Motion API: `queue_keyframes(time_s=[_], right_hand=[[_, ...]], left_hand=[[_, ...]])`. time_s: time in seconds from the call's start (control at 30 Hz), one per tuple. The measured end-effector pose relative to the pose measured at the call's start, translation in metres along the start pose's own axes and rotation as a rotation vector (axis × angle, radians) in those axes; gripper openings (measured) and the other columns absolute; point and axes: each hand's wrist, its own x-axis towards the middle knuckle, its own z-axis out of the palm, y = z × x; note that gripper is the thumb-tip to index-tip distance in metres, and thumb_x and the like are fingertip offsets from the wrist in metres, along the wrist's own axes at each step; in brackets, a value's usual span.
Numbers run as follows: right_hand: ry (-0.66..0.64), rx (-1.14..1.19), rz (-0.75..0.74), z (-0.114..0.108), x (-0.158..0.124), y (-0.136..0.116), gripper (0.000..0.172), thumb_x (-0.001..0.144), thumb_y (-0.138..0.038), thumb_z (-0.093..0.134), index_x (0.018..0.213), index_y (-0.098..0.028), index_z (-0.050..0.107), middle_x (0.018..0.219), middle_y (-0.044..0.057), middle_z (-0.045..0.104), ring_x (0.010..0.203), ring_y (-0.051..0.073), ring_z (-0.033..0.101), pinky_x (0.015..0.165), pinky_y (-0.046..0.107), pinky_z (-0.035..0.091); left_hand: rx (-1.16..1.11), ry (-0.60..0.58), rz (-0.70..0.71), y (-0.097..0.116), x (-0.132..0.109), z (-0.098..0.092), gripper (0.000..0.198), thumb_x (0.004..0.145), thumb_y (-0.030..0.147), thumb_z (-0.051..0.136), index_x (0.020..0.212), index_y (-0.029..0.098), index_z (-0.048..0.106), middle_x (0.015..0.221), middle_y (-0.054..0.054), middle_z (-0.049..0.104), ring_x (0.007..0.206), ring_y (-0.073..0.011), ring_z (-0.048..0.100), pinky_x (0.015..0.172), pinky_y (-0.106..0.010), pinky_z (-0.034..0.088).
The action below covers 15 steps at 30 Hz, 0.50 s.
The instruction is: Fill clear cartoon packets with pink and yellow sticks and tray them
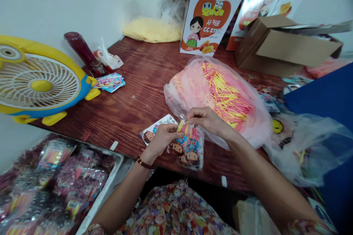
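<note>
A clear plastic packet (194, 148) with printed cartoon faces and thin pink and yellow sticks inside hangs near the table's front edge. My left hand (161, 139) pinches its upper left side, fingers closed on the sticks' end of it. My right hand (205, 119) is closed at the packet's top, its fingertips on a shiny bit of clear plastic there. Partly behind my left hand lies a white printed card (169, 119) with a cartoon face. Just beyond my right hand, a large translucent bag (182, 91) lies open, full of loose pink and yellow sticks (230, 97).
A yellow fan (41, 80), a dark red bottle (79, 49), a tissue pack (110, 58) and printed cards (110, 82) stand left. Filled packets fill a white-rimmed bin (103, 194) below. Behind are a yellow bag (151, 29), CC Stick boxes (209, 14) and an open carton (295, 46).
</note>
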Motion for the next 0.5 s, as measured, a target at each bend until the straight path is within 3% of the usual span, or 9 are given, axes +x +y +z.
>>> queue_keyframes(time_s=[0.13,0.27,0.33,0.43,0.5], right_hand=[[0.187,0.069,0.0,-0.008,-0.012,0.003,0.011,0.068,-0.029,0.074,0.066,-0.019,0.07,0.059,-0.002,0.063,0.052,0.011,0.052,0.051,0.025,0.043],[0.313,0.071,0.038,-0.008,-0.044,0.02,0.018,0.07,-0.035,0.072,0.075,-0.019,0.068,0.065,-0.001,0.065,0.06,0.014,0.058,0.054,0.026,0.048],[0.341,0.039,0.098,-0.005,-0.071,0.037,0.023,0.077,-0.041,0.067,0.076,-0.019,0.066,0.066,-0.001,0.064,0.06,0.015,0.058,0.054,0.026,0.047],[0.265,-0.066,0.181,0.002,-0.109,0.068,0.031,0.083,-0.047,0.058,0.073,-0.019,0.065,0.065,0.001,0.063,0.06,0.016,0.058,0.054,0.027,0.047],[0.312,-0.116,0.197,0.009,-0.125,0.088,0.032,0.085,-0.047,0.055,0.089,-0.019,0.069,0.08,0.005,0.07,0.072,0.02,0.063,0.06,0.03,0.051]], left_hand=[[-0.001,0.017,-0.005,-0.008,-0.006,0.006,0.035,0.057,0.035,0.089,0.082,0.013,0.075,0.076,-0.002,0.073,0.067,-0.0141,0.064,0.066,-0.026,0.05],[0.02,0.13,0.044,-0.015,-0.017,0.002,0.032,0.059,0.034,0.088,0.08,0.014,0.072,0.076,0.0,0.071,0.065,-0.0114,0.061,0.062,-0.022,0.047],[0.01,0.201,0.098,-0.02,-0.021,0.003,0.032,0.06,0.033,0.087,0.08,0.015,0.07,0.075,0.001,0.069,0.064,-0.0102,0.06,0.062,-0.021,0.046],[0.02,0.214,0.11,-0.034,-0.023,0.018,0.033,0.063,0.036,0.085,0.082,0.016,0.068,0.076,0.001,0.068,0.067,-0.0124,0.06,0.065,-0.024,0.048],[0.086,0.184,0.103,-0.047,-0.018,0.032,0.031,0.069,0.036,0.079,0.09,0.017,0.067,0.083,-0.002,0.069,0.075,-0.0166,0.063,0.071,-0.028,0.05]])
